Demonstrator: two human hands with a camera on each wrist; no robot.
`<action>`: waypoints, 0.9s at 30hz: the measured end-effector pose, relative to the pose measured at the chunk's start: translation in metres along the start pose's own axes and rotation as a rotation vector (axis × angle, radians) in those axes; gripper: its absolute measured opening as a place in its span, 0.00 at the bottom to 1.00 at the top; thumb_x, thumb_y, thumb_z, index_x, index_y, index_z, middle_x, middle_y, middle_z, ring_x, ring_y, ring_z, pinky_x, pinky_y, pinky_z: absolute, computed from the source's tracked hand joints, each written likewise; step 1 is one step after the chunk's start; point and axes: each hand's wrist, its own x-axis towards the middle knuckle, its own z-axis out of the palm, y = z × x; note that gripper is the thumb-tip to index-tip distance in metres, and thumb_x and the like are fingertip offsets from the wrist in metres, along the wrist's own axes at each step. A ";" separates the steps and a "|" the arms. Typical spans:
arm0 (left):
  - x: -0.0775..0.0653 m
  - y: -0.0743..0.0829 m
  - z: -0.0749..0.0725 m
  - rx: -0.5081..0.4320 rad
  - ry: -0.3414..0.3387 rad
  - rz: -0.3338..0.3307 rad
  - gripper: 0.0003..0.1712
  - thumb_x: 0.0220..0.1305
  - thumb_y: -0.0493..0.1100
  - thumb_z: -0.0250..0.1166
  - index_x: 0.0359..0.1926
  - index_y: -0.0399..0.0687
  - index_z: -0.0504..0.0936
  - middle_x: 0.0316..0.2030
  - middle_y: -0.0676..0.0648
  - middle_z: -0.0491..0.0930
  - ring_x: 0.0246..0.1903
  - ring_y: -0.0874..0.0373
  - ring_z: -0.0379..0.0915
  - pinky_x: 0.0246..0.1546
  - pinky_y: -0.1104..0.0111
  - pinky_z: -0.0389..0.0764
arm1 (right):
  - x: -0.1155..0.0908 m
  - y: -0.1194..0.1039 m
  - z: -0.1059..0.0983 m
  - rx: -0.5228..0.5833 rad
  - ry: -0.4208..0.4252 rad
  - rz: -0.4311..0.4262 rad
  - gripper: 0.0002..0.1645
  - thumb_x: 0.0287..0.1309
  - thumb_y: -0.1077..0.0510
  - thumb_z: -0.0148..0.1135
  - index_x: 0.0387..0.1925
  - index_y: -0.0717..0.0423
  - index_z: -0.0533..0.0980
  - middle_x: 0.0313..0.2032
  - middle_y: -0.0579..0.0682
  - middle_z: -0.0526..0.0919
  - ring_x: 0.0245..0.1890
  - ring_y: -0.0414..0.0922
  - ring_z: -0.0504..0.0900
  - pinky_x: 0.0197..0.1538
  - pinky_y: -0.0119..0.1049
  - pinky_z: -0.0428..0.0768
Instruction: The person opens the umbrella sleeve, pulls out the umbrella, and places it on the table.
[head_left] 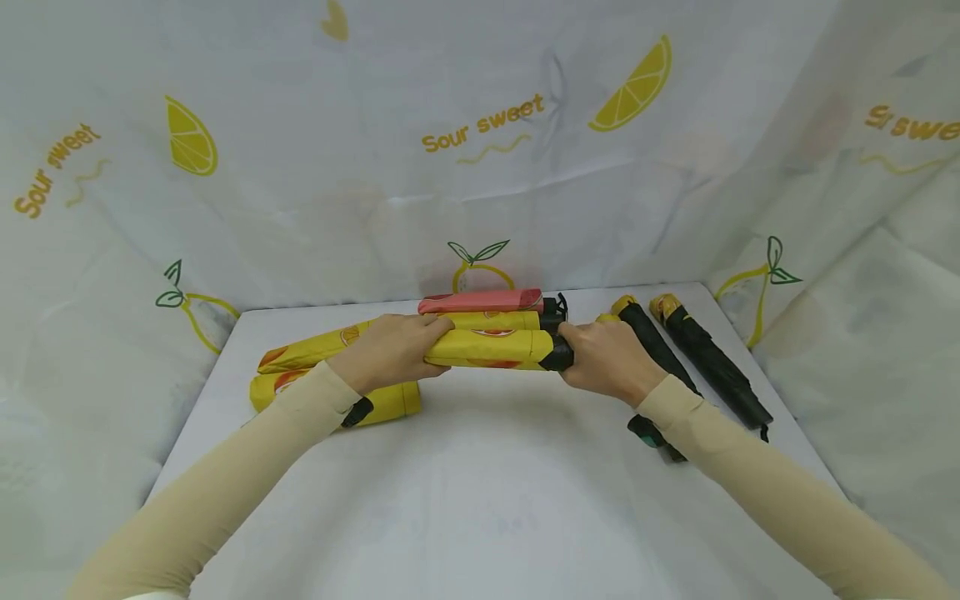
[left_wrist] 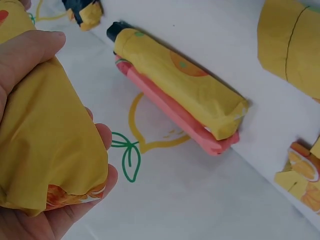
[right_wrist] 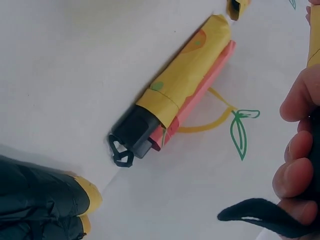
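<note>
Head view: white table (head_left: 495, 500), with black umbrellas (head_left: 708, 362) lying toward three o'clock. Above it, a yellow umbrella (head_left: 487, 350) is held crosswise; a slimmer pink umbrella (head_left: 480, 302) lies at twelve o'clock. The left hand (head_left: 390, 350) grips the yellow umbrella's nine-o'clock end; the right hand (head_left: 611, 360) grasps its black handle (head_left: 558, 357) at three.

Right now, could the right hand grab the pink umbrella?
Probably not without letting go first: the right hand grips the handle end of the held umbrella, and another yellow umbrella lies along the near side of the pink umbrella.
</note>
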 end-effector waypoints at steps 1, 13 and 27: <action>0.000 0.000 -0.001 0.003 0.001 0.001 0.21 0.60 0.54 0.73 0.43 0.51 0.73 0.29 0.54 0.72 0.25 0.61 0.68 0.25 0.68 0.74 | 0.000 0.000 -0.001 0.005 -0.001 0.002 0.18 0.46 0.53 0.76 0.34 0.58 0.79 0.19 0.48 0.83 0.15 0.41 0.71 0.22 0.37 0.78; -0.005 -0.001 -0.008 -0.041 -0.030 -0.026 0.23 0.60 0.54 0.74 0.46 0.51 0.73 0.32 0.53 0.76 0.26 0.60 0.70 0.29 0.65 0.77 | -0.003 0.004 -0.008 0.018 0.005 -0.002 0.14 0.46 0.56 0.74 0.29 0.56 0.76 0.16 0.45 0.77 0.14 0.40 0.67 0.20 0.35 0.71; -0.010 0.000 -0.003 -0.063 -0.037 -0.051 0.20 0.62 0.54 0.71 0.45 0.52 0.72 0.30 0.54 0.75 0.25 0.61 0.68 0.25 0.69 0.72 | -0.006 0.011 -0.008 -0.004 0.027 -0.028 0.15 0.43 0.55 0.75 0.30 0.56 0.77 0.18 0.47 0.82 0.15 0.41 0.69 0.21 0.37 0.75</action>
